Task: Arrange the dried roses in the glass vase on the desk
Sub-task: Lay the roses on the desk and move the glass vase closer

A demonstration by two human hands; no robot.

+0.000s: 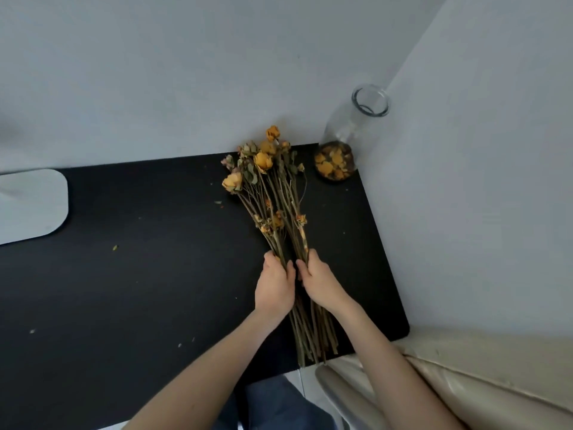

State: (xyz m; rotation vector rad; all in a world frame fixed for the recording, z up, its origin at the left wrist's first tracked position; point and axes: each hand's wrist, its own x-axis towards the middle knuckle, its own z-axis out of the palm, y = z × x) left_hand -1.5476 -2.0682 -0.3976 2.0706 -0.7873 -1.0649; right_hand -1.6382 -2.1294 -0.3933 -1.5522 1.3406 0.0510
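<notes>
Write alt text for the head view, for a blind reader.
A left hand and a right hand grip a bunch of dried roses by the stems, on a black desk. An upright glass vase, yellow petals at its bottom, stands in the far right corner.

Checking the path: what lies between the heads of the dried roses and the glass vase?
Only a narrow strip of bare black desk, seen in the head view; the dried roses and the glass vase do not touch.

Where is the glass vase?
In the head view the glass vase stands in the far right corner of the desk, just right of the dried roses.
</notes>
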